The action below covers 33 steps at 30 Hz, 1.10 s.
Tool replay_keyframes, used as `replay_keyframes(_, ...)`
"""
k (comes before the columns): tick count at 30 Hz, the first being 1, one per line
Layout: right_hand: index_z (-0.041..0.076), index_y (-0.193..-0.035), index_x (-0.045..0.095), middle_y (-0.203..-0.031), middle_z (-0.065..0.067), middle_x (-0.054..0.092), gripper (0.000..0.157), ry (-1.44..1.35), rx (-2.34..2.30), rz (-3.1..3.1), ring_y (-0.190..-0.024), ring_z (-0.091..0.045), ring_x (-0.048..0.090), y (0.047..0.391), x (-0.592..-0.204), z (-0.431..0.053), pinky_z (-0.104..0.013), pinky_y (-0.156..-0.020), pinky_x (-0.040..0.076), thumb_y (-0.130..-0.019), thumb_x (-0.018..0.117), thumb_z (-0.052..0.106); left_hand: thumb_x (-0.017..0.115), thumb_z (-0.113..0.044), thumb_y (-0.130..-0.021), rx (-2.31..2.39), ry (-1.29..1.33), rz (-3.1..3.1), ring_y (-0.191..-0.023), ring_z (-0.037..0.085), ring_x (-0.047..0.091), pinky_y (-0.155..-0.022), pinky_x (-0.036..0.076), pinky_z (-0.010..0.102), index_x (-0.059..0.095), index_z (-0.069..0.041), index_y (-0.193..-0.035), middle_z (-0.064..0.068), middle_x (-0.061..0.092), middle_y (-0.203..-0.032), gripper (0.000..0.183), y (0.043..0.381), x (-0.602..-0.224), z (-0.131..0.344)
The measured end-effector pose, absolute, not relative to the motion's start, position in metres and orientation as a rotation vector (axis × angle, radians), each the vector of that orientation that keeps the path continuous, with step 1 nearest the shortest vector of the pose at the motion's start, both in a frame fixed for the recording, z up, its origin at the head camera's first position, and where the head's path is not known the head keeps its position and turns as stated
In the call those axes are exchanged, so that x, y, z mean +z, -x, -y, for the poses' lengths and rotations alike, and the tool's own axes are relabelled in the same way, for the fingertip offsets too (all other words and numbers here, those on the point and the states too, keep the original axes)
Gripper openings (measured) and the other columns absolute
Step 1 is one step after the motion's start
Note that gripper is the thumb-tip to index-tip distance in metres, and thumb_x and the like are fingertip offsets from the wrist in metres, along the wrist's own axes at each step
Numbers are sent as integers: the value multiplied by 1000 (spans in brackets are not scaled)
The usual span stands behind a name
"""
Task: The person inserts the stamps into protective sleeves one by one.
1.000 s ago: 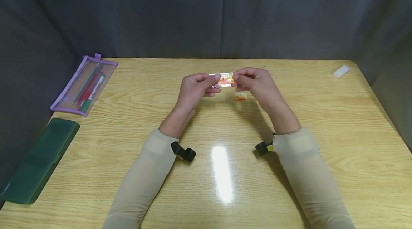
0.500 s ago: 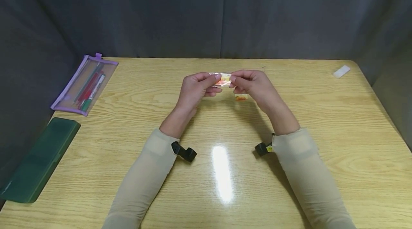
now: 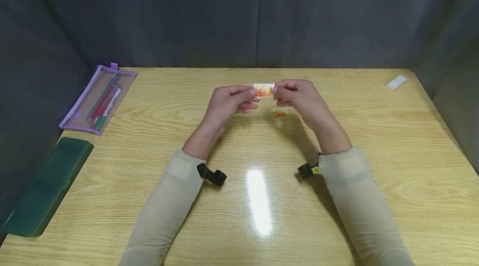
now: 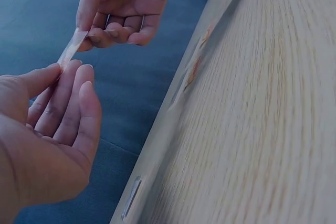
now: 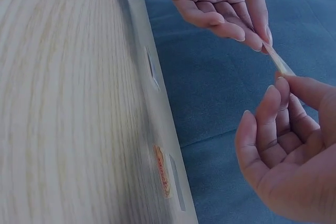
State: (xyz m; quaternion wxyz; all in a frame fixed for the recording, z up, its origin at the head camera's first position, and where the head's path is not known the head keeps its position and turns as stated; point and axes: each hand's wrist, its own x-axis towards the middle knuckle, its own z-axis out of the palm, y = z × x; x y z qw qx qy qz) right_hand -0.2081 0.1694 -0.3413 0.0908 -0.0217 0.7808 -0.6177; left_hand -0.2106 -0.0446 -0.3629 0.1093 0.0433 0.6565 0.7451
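A small flat, glossy wrapper-like piece with orange and yellow print (image 3: pixel 264 89) is held up over the far part of the table. My left hand (image 3: pixel 229 99) pinches its left end between thumb and fingers. At its right end, my right hand (image 3: pixel 299 96) pinches it the same way. Both wrist views show the piece (image 4: pixel 72 49) edge-on, stretched between the two hands. Lower on the table lies a similar small printed piece (image 3: pixel 279 112), just below the right hand in the head view. The right wrist view shows this printed piece (image 5: pixel 162 171) close to the table's far edge.
A purple-edged mesh pouch (image 3: pixel 99 99) with pens lies at the far left, and a dark green case (image 3: pixel 48 187) lies nearer. A white block (image 3: pixel 396 82) sits at the far right corner. Dark curtains (image 3: pixel 187 16) hang behind the table.
The held piece has shifted slightly right and its bright glare has faded, so its print shows more clearly. My right hand dipped left, then moved back right, uncovering the piece on the table.
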Motion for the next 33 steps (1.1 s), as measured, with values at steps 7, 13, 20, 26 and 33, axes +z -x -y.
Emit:
replay_keyframes(7, 9, -95, 73, -77, 8, 62, 16, 76, -1838, -2322, -78, -11, 63, 208, -342, -168, -22, -78, 58, -97, 69, 24, 74, -19, -95, 2148, -133, -1984, -71, 11, 75, -66, 63, 25, 75, 0, -112, 9, 79, -91, 26, 210, -362, 47)
replay_keyframes(13, 5, -101, 72, -83, 6, 65, 18, 94, -1780, -2341, -78, -11, 65, 208, -342, -169, -23, -79, 59, -98, 68, 23, 74, -20, -95, 2117, -139, -2006, -70, 11, 75, -66, 63, 26, 75, 0, -114, 4, 79, -86, 27, 210, -360, 47)
replay_keyframes(20, -3, -114, 70, -90, 3, 71, 29, 114, -1631, -2351, -84, -10, 67, 207, -341, -170, -31, -87, 60, -100, 65, 22, 72, -18, -96, 2102, -171, -2028, -69, 11, 75, -66, 63, 25, 74, 1, -116, 5, 78, -85, 28, 209, -359, 49)
replay_keyframes(26, -1, -115, 72, -92, 0, 71, 31, 114, -1601, -2388, -86, -13, 68, 208, -342, -171, -40, -94, 58, -103, 61, 25, 71, -19, -97, 2081, -184, -2029, -70, 11, 75, -67, 63, 26, 74, 0, -116, 5, 78, -86, 27, 209, -360, 50)
replay_keyframes(33, -1, -107, 72, -85, 3, 68, 33, 112, -1621, -2399, -84, -15, 67, 208, -342, -169, -42, -93, 57, -103, 62, 30, 72, -18, -96, 2087, -195, -2035, -70, 12, 75, -67, 64, 28, 74, 1, -116, 7, 78, -87, 27, 210, -360, 49)
